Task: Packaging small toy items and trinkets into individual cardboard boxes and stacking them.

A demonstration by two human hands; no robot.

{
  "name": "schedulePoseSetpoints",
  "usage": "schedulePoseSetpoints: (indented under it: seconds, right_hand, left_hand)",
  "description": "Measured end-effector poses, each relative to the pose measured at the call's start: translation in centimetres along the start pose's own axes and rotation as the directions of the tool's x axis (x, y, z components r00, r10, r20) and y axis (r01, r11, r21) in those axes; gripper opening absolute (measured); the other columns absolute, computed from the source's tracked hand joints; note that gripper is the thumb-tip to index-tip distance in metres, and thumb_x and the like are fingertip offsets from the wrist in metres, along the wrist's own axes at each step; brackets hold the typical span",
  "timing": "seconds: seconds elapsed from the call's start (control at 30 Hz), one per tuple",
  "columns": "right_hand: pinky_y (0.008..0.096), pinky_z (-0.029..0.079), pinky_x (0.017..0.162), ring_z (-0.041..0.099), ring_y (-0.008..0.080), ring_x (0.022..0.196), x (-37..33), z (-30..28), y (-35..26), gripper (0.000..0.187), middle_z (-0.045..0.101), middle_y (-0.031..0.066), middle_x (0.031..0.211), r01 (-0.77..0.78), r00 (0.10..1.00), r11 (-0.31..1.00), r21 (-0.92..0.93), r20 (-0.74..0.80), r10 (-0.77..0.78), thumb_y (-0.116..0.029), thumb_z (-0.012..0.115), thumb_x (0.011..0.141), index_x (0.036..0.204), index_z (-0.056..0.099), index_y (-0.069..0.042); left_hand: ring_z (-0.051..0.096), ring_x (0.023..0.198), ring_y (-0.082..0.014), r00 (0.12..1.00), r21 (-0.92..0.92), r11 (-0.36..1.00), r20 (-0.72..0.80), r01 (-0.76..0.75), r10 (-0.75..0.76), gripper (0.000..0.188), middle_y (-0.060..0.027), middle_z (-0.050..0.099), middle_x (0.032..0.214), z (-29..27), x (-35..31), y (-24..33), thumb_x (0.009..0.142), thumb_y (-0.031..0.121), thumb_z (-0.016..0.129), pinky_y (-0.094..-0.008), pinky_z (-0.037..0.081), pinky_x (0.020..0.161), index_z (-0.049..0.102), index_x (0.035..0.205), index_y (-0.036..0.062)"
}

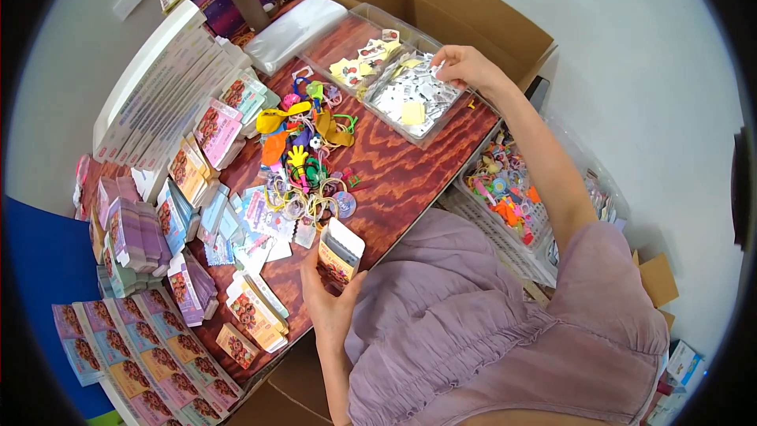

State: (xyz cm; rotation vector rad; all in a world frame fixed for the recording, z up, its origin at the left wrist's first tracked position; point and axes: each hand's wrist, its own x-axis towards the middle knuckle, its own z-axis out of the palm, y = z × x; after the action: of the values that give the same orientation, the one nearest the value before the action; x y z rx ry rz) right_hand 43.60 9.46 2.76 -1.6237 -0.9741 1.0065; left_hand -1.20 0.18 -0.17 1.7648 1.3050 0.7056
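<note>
While left hand (331,306) grips open box (341,249) at 7 o'clock, right hand (467,69) is at white pieces (390,101) in clear tray (423,142), 1 o'clock | right grasp — can't tell | step: picking, probably | next: likely needs clean single-piece pinch

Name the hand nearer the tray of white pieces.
Right. The right hand is at the tray; the left hand is farther away, to its lower left, holding a small box.

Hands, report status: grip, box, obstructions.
Left hand gripping an open-topped box. Right hand at the white packets, grip unclear. Toy pile just beyond the box; nothing seen blocking either hand.
</note>
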Motion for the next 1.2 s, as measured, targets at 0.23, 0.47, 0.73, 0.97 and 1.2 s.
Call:
schedulePoseSetpoints:
  seconds: [0.23,0.47,0.73,0.97,1.2]
  right_hand:
    - [0.0219,0.037,0.048,0.049,0.0048,0.054,-0.4,0.2,-0.1,0.008,0.058,-0.0022,0.065,-0.070,0.996,0.994,-0.082,0.057,0.075,-0.006,0.073,0.079,0.085,0.067,-0.004]
    - [0.0311,0.045,0.059,0.055,0.0130,0.065,0.1,1.2,1.4,0.021,0.057,0.0010,0.071,0.357,0.925,0.682,-0.638,0.143,-0.351,-0.013,0.075,0.070,0.088,0.067,-0.008]
    - [0.0354,0.047,0.064,0.060,0.0212,0.066,0.8,0.5,1.1,0.019,0.063,0.0126,0.069,0.180,0.980,0.797,-0.577,0.035,-0.196,-0.017,0.074,0.072,0.082,0.068,-0.002]
    - [0.0351,0.047,0.063,0.060,0.0201,0.062,1.1,-0.5,1.5,0.020,0.064,0.0139,0.069,0.201,0.948,0.769,-0.607,-0.078,-0.309,-0.020,0.069,0.080,0.082,0.070,0.000]
    - [0.0301,0.043,0.053,0.054,0.0122,0.055,0.9,0.0,0.6,0.022,0.062,0.0070,0.063,0.105,0.982,0.849,-0.519,-0.079,-0.170,-0.020,0.069,0.085,0.080,0.070,0.001]
  left_hand:
    - [0.055,0.094,-0.0142,0.999,0.023,0.999,-0.010,-0.035,0.035,0.075,-0.0050,0.054,0.111,0.1,0.0,0.3,0.068,0.003,0.084,-0.0284,0.051,0.075,0.048,0.134,0.0026]
    - [0.058,0.101,-0.0173,0.999,-0.023,0.999,0.011,-0.045,0.045,0.076,-0.0078,0.054,0.120,0.2,-0.3,0.4,0.069,0.001,0.083,-0.0297,0.053,0.081,0.047,0.136,0.0020]
    - [0.058,0.101,-0.0174,1.000,-0.037,0.999,0.000,-0.025,0.025,0.076,-0.0082,0.054,0.119,0.0,-0.4,0.7,0.069,0.001,0.083,-0.0299,0.053,0.081,0.047,0.135,0.0016]
    - [0.057,0.096,-0.0166,0.997,0.063,0.997,-0.061,-0.044,0.048,0.073,-0.0072,0.054,0.113,0.0,-0.1,1.0,0.069,0.002,0.084,-0.0291,0.052,0.077,0.048,0.132,0.0008]
    - [0.057,0.094,-0.0162,0.993,0.017,1.000,-0.114,-0.014,0.016,0.072,-0.0070,0.054,0.113,-0.1,-0.2,0.6,0.068,0.004,0.085,-0.0287,0.052,0.075,0.048,0.130,0.0014]
